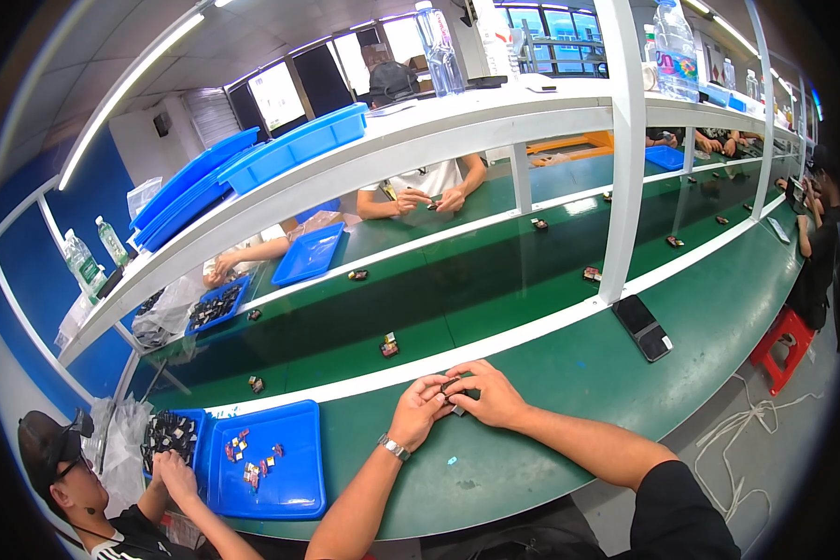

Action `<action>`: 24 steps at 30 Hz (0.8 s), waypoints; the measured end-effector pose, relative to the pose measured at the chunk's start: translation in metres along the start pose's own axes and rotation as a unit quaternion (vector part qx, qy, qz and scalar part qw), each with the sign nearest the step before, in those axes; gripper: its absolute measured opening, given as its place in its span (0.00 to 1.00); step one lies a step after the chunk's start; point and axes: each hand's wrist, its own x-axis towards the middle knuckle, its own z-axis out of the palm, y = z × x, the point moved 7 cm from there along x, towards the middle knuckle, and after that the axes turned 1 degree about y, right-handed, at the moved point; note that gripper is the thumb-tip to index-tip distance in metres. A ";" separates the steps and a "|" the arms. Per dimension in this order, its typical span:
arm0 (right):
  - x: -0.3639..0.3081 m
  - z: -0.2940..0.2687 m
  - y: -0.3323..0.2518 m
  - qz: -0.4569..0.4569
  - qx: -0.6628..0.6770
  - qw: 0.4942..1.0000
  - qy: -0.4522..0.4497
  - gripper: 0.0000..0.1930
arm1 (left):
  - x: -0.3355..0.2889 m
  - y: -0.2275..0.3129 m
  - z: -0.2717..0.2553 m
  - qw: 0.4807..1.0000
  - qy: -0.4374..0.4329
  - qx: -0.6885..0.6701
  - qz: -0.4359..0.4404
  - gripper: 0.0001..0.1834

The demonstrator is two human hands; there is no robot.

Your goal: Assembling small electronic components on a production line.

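My left hand [418, 413] and my right hand [491, 396] meet over the green worktop [532, 448], fingers closed round a small black part [452, 385]. The fingers cover most of the part, so its exact kind does not show. To the left of my forearm lies a shallow blue tray [299, 457]. Several small red, yellow and black assemblies [252, 474] are scattered in it. Beyond my hands, similar small assemblies, one a red and yellow piece [388, 345], sit spaced out along the dark green conveyor belt [476, 313].
A black phone [642, 327] lies on the worktop to the right. At my left a person works by a blue tray of black parts [170, 439]. A white frame post [623, 168] carries a shelf with blue trays [294, 147] and bottles. Other people sit across the belt.
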 end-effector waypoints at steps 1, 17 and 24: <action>0.000 0.000 0.001 0.000 0.000 1.000 0.001 0.07 | 0.001 0.001 0.001 1.000 -0.003 -0.005 0.004 0.14; -0.002 0.000 -0.004 -0.011 0.004 1.000 0.023 0.09 | 0.000 -0.001 -0.003 1.000 0.002 0.000 0.020 0.14; 0.000 -0.004 -0.006 -0.019 0.003 0.999 0.030 0.10 | -0.001 0.002 0.000 1.000 -0.012 -0.017 0.018 0.14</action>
